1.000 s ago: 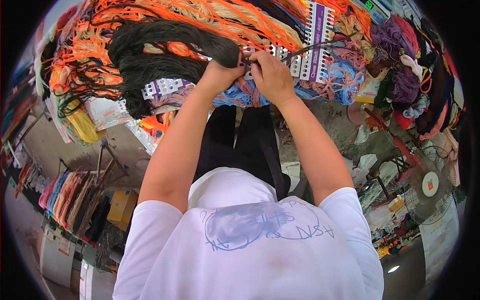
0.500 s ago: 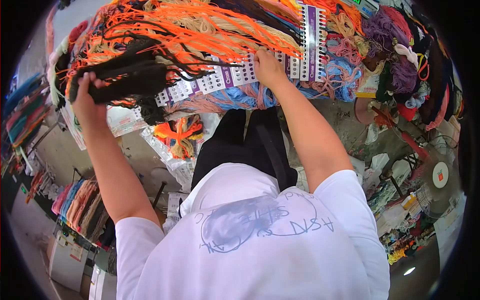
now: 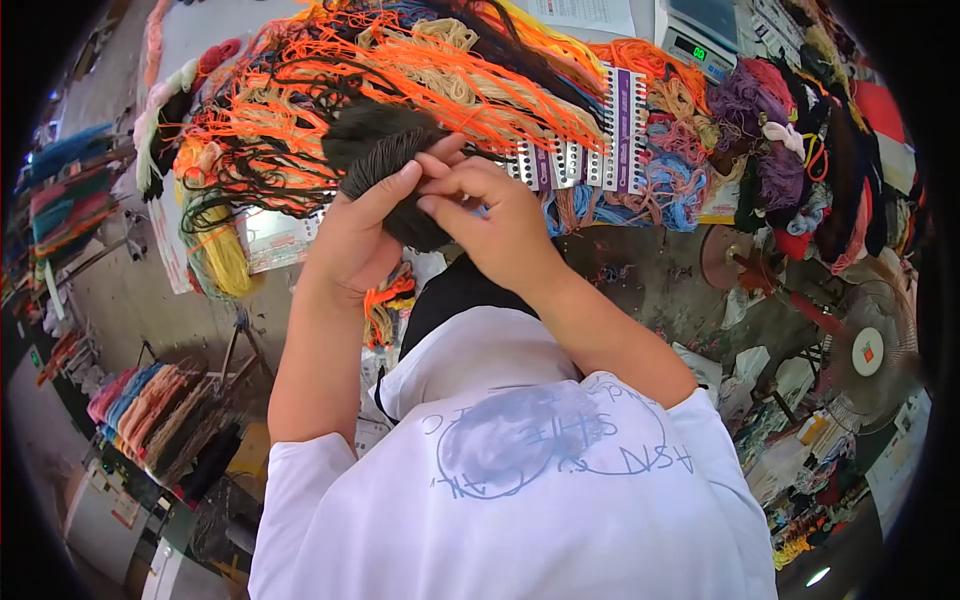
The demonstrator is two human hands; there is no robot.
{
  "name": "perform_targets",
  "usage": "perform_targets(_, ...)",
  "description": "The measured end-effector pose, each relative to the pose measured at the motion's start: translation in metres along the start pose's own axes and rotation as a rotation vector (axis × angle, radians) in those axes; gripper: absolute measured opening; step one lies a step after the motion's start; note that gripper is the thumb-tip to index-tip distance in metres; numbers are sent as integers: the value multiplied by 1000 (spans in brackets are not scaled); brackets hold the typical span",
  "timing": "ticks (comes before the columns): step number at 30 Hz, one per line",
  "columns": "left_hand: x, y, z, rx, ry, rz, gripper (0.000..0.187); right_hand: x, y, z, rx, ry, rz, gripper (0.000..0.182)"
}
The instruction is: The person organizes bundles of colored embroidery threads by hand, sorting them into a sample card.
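Note:
A dark green-black skein of embroidery thread [image 3: 385, 165] is looped over and gripped by my left hand [image 3: 360, 240], whose thumb presses along its side. Its loose ends trail left across the orange threads. My right hand [image 3: 495, 215] meets it at the folded end, fingers curled in a pinch by the left fingertips; whatever lies between them is too small to make out. Just beyond are white punched thread cards [image 3: 570, 165] with purple labels. Orange thread [image 3: 480, 110] is spread over the table behind both hands.
A digital scale [image 3: 695, 45] stands at the back right beside a printed sheet [image 3: 585, 14]. Blue and pink thread [image 3: 665, 165] and purple thread [image 3: 745, 105] lie to the right. A yellow skein [image 3: 225, 260] hangs off the left edge. A fan [image 3: 868, 350] stands at right.
My left hand has brought the dark skein rightward to the middle, now folded over. My right hand has left the thread cards and come in to meet it.

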State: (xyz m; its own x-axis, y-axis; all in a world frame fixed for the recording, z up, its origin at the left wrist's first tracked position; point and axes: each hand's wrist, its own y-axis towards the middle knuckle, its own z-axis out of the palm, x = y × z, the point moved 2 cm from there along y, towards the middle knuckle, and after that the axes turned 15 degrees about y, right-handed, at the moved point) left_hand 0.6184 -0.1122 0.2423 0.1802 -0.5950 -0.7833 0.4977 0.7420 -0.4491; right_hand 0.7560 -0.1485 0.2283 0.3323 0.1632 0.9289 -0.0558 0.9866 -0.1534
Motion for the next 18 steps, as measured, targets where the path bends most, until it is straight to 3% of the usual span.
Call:
perform_targets(4, -3, -12, -2, 47, -182, -12, 23, -5, -5, -7, -4, 328, 196, 16)
perform_targets(6, -8, -15, 3, 67, -181, 22, 27, 7, -5, -1, 7, 324, 259, 18)
perform_targets(8, -11, -18, 9, 55, -226, -25, 32, 16, -3, 9, 35, 171, 50, 19)
perform_targets(12, -15, -23, 4, 111, -183, 70, 38, 21, -2, 13, 76, 13, 48, 15)
perform_targets(18, -25, -35, -9, 114, -284, 81, 36, 51, -7, 30, 24, 142, 294, 12)
